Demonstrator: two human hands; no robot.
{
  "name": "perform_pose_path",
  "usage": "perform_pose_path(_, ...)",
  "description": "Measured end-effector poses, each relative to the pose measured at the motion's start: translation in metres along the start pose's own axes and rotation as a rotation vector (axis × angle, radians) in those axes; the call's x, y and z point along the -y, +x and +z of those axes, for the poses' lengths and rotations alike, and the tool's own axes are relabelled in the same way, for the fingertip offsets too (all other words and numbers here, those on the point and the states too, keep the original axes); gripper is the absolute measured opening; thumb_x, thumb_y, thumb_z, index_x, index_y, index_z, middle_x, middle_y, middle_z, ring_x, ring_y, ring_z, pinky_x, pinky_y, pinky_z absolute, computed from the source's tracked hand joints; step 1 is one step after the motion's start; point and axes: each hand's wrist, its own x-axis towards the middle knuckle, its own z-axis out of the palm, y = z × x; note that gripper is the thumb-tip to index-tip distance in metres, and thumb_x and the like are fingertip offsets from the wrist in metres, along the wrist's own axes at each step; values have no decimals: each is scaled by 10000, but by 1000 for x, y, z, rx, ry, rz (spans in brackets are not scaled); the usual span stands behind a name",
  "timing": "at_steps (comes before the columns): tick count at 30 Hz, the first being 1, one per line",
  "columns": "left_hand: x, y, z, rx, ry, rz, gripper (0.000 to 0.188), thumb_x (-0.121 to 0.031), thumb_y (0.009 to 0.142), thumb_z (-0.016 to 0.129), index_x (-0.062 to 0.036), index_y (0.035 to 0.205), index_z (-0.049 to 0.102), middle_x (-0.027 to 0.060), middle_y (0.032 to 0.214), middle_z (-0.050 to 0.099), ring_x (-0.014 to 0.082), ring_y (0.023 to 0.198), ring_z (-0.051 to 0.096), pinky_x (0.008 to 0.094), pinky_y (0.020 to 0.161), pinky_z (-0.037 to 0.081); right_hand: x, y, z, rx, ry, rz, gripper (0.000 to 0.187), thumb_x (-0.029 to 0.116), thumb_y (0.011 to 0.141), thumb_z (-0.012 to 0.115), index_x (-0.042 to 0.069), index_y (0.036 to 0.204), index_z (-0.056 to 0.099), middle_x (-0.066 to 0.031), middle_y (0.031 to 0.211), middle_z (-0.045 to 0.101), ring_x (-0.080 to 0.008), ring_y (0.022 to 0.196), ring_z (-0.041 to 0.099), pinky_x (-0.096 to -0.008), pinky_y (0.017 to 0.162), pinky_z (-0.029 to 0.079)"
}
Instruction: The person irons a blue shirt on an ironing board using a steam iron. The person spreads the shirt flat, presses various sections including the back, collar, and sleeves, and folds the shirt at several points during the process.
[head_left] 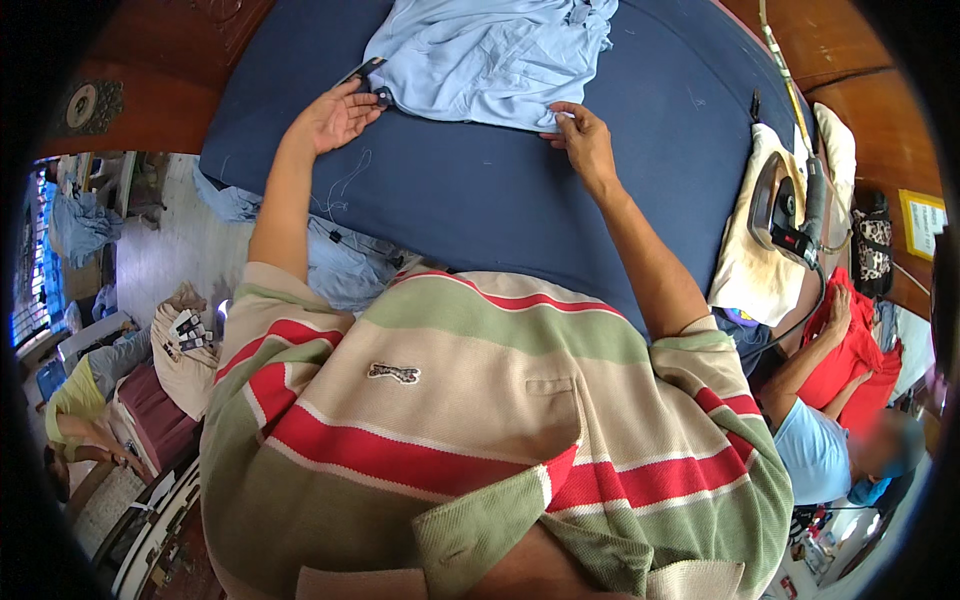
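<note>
A light blue garment (490, 65) lies with some wrinkles on the dark navy padded table, its hem facing me. At its near left corner, my left hand (338, 118) is turned palm up, fingers loosely stretched and apart. Its fingertips reach a small black object (383, 97) beside the cloth; its kind is unclear. My right hand (586, 142) pinches the near right corner of the hem between thumb and fingers.
An iron (775, 210) with cord stands on a cream cloth (757, 275) at the right. Loose white threads (345, 185) lie on the navy table (480, 200). More blue fabric (345, 265) hangs below its edge. A co-worker (815, 440) handles red cloth (850, 350); another person sits left.
</note>
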Motion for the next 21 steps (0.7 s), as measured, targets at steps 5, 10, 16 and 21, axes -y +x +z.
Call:
perform_pose_path(5, 47, -27, 38, 54, -410, 66, 531, -384, 915, 436, 64, 1198, 463, 246, 1179, 536, 336, 1018, 579, 354, 714, 523, -4, 1, 2, 28, 174, 40, 222, 99, 924, 484, 8, 1106, 571, -90, 941, 622, -167, 771, 657, -247, 659, 502)
perform_pose_path(10, 107, -22, 131, 80, -607, 131, 511, -285, 903, 500, 8, 1298, 362, 196, 1321, 445, 312, 1194, 464, 369, 873, 447, 8, -6, -5, 153, 399, 125, 288, 140, 905, 534, 6, 1159, 512, -103, 976, 595, -212, 896, 629, -296, 765, 498)
perform_pose_path(16, 91, 26, 187, -52, -935, 298, 427, -309, 826, 593, -98, 1179, 479, 64, 1151, 546, 219, 1089, 507, 403, 993, 338, 14, -17, -26, 98, 423, 59, 300, 88, 888, 561, 21, 1170, 482, -124, 992, 578, -241, 869, 637, -294, 732, 519)
perform_pose_path(21, 90, 26, 177, -31, -1119, 504, 378, -272, 852, 556, -112, 1179, 454, 40, 1184, 519, 212, 1098, 498, 412, 963, 374, -12, -13, -44, 50, 394, 75, 243, 62, 889, 549, 17, 1122, 495, -117, 962, 588, -215, 827, 642, -274, 689, 526)
